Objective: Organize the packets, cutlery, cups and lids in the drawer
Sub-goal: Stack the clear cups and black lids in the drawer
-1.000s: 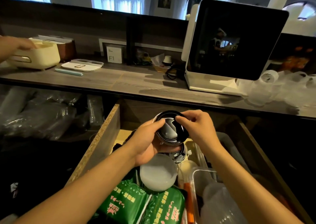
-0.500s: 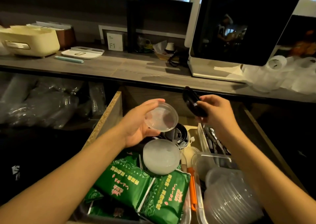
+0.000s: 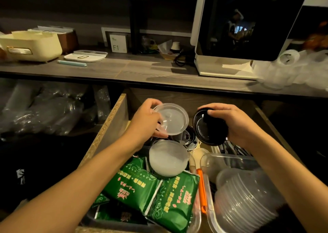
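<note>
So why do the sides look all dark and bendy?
Head view: its wide lens bows the counter edge; light from the windows behind leaves the shelf at left murky; the black screen mirrors the room; the clear lid and frosted cup catch glare.

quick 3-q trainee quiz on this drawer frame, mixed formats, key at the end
1. True or false: the left hand holds the clear lid.
2. What does the right hand hold? A) black lid B) orange tool C) green packet
3. Fill in: the frosted lid lies partly on the green ____ in the drawer.

Key: 1 true; 2 A, the black lid; 3 packets.
</note>
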`<state>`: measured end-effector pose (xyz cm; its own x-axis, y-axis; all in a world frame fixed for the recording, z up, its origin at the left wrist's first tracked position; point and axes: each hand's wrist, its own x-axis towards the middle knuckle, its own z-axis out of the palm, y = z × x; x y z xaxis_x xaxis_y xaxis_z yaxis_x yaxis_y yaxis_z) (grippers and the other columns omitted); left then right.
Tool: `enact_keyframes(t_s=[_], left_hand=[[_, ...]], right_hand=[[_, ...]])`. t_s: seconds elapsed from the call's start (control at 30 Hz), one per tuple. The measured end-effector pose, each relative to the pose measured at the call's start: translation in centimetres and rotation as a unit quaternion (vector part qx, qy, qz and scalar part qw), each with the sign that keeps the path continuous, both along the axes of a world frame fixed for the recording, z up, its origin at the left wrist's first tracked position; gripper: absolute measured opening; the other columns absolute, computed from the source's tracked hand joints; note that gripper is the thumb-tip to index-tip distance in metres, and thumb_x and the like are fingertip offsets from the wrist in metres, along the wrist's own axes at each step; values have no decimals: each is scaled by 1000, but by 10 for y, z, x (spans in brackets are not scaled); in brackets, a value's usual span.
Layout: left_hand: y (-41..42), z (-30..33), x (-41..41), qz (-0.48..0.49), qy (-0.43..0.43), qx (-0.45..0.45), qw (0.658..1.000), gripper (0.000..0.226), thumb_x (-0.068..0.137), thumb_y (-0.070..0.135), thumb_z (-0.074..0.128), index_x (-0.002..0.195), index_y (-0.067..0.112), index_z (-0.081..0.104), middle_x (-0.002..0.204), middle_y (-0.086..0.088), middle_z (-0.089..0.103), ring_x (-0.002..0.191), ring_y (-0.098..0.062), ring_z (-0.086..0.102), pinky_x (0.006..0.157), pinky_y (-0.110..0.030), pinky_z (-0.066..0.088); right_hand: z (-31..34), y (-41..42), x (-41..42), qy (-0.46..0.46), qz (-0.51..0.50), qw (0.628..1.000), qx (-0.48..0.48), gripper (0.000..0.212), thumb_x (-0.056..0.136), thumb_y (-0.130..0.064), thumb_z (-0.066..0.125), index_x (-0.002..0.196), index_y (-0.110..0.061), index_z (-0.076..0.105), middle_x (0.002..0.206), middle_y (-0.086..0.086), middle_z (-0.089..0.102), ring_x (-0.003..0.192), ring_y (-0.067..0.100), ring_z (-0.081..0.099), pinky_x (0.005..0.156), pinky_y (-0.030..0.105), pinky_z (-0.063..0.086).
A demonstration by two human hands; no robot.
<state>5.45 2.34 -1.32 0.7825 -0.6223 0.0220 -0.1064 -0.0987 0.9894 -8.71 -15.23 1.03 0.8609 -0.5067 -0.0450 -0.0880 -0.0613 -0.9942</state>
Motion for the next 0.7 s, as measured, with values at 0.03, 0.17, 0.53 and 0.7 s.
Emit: enact_keyframes(t_s=[0.03, 0.17, 0.53, 0.7], left_hand=[[-2, 0, -3, 4, 20, -12, 1000, 52, 93, -8, 43, 126, 30, 55, 128, -7, 50, 95, -24, 63, 54, -30, 59], [-3, -1, -12, -12, 91, -71, 993, 39, 97, -4, 45, 120, 24, 61, 124, -8, 55, 101, -23, 61, 62, -33, 62], [-8, -10, -24, -23, 65, -135, 988, 35, 100, -1, 43, 104, 20, 71, 96, -2, 74, 90, -18, 71, 71, -33, 62], [-5, -16, -19, -86, -103, 14, 991, 24, 81, 21, 62, 92, 4, 75, 94, -28, 69, 78, -24, 60, 74, -44, 54]], right_hand=[[0, 2, 0, 10, -5, 1000, -10, 28, 94, -2, 47, 96, -10, 74, 84, 5, 75, 75, 16, 70, 59, 24, 56], [-9, 6, 1, 42, -26, 999, 6, 35, 93, -23, 45, 95, -5, 75, 89, 17, 71, 74, 26, 66, 62, 32, 51], [-7, 18, 3, 116, 100, 949, -276, 36, 90, -43, 63, 82, -11, 76, 63, 4, 57, 51, 7, 50, 50, 19, 39], [-13, 6, 6, 109, 4, 939, -327, 30, 93, -37, 60, 88, -11, 75, 74, 13, 68, 54, 5, 56, 50, 17, 42]])
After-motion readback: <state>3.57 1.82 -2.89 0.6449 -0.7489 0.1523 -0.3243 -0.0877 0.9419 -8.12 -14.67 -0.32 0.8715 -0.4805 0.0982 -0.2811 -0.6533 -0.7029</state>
